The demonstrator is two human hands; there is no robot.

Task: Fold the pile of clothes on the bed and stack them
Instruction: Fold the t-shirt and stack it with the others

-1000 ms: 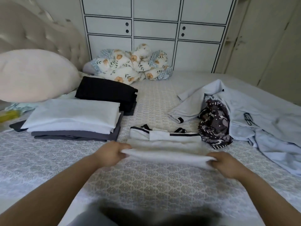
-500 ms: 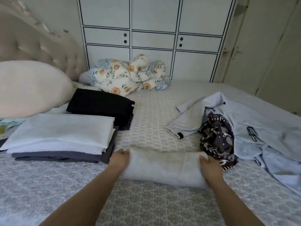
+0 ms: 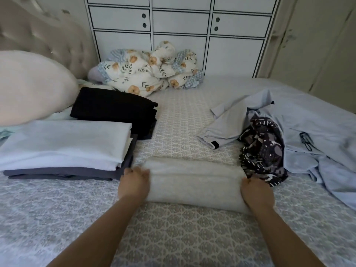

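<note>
Since the earlier frame the white garment has gone from a half-raised flap, held above its black-trimmed upper part, to a closed bundle lying flat, and both hands have come down onto its ends. Reading left to right: the large pale round pillow sits against the headboard; in front of it lie the folded black garment and, nearer the camera, the stack of folded white cloth on dark grey cloth, the finished pile so far. The left hand grips the left end of the soft white folded garment, which rests on the grey patterned bedspread just beside the stack's right edge; its fingers are curled over the cloth edge, though motion blur hides their exact spread. The right hand holds the opposite end, with fingers curled down onto the cloth and knuckles up. Just beyond it lies the crumpled black-and-white patterned garment, touching the loose pale blue shirt, both still unfolded. Judged step: the last fold of the white garment is being closed and flattened. The next move probably calls for a two-handed lift with the ends held level so the layers do not slip open, a short transfer left, and placement square on top of the stack. Two or more items then remain to fold.
</note>
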